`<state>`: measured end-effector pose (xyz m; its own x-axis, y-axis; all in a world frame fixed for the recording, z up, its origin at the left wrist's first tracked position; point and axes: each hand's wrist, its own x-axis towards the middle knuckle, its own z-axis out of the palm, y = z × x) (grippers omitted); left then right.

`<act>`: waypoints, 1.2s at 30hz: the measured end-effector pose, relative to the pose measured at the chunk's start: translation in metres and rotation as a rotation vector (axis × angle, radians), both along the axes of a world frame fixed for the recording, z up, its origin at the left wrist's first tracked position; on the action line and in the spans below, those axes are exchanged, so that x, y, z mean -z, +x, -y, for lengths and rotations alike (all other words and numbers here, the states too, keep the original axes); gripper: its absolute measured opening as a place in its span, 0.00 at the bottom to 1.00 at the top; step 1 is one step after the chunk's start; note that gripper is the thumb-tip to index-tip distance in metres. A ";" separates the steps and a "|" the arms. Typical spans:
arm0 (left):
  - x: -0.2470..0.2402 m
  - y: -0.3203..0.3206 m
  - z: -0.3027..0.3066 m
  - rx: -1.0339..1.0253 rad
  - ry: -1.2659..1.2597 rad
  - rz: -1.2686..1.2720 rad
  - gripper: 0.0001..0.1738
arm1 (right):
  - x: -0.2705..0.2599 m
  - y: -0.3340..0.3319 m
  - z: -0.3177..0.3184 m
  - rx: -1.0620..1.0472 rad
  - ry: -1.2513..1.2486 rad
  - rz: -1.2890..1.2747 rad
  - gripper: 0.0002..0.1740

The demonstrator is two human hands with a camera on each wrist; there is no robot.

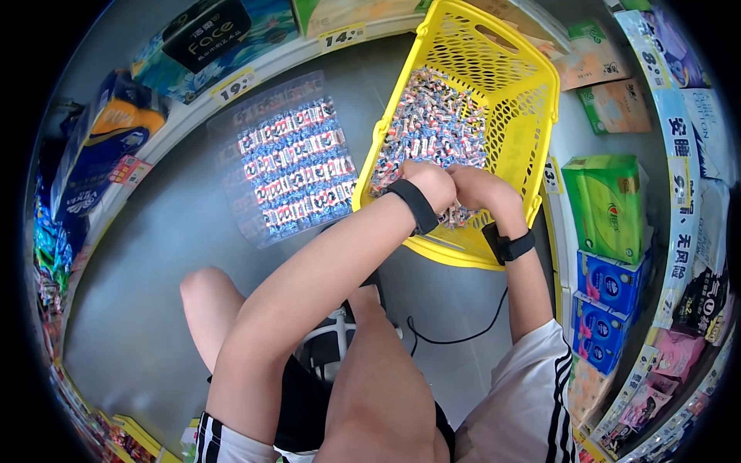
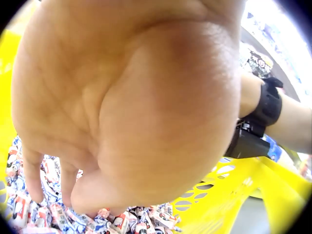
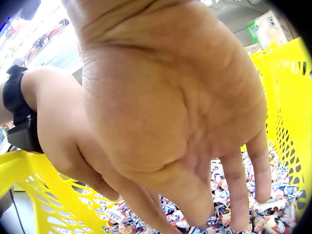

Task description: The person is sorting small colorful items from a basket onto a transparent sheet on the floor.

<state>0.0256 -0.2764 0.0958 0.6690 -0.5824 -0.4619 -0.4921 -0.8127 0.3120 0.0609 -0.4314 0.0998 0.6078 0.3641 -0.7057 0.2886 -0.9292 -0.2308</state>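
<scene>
A yellow plastic basket (image 1: 549, 116) with perforated walls holds a heap of small wrapped candies (image 1: 432, 116). Both hands reach down into its near end, side by side. Fingers of my left hand (image 1: 429, 185) point down among the wrappers; in the left wrist view the thumb covers part of them. My right hand (image 1: 488, 190) has its fingers hanging loosely over the candies, the tips at the wrappers in the right wrist view. The two hands overlap closely in the head view. Each wrist wears a black band.
Left of the basket, a clear plastic tray (image 1: 272, 242) lies on the floor with candies (image 1: 301, 166) lined up in rows. Store shelves curve around, bearing tissue packs (image 1: 606, 204) on the right and boxes (image 1: 208, 42) behind. A black cable (image 1: 455, 341) crosses the floor.
</scene>
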 end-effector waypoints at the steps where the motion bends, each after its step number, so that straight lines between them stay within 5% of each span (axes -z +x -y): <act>1: 0.001 0.002 -0.001 0.005 -0.038 -0.005 0.12 | 0.001 0.000 -0.001 -0.005 0.003 -0.002 0.27; 10: 0.003 -0.004 -0.018 -0.019 -0.195 0.347 0.08 | -0.011 -0.001 0.011 -0.095 0.053 0.036 0.32; 18: 0.007 -0.014 -0.030 -0.023 -0.317 0.361 0.07 | -0.042 -0.010 -0.004 -0.137 0.179 0.074 0.34; 24: -0.005 -0.015 -0.035 0.007 -0.182 0.205 0.07 | -0.026 -0.002 -0.006 -0.067 -0.033 0.029 0.35; 27: -0.015 -0.014 -0.033 -0.010 -0.185 0.129 0.07 | -0.010 0.001 0.002 -0.074 0.083 -0.009 0.34; 36: 0.010 -0.015 -0.023 -0.006 -0.316 0.315 0.06 | 0.042 0.008 0.019 -0.139 -0.104 -0.123 0.25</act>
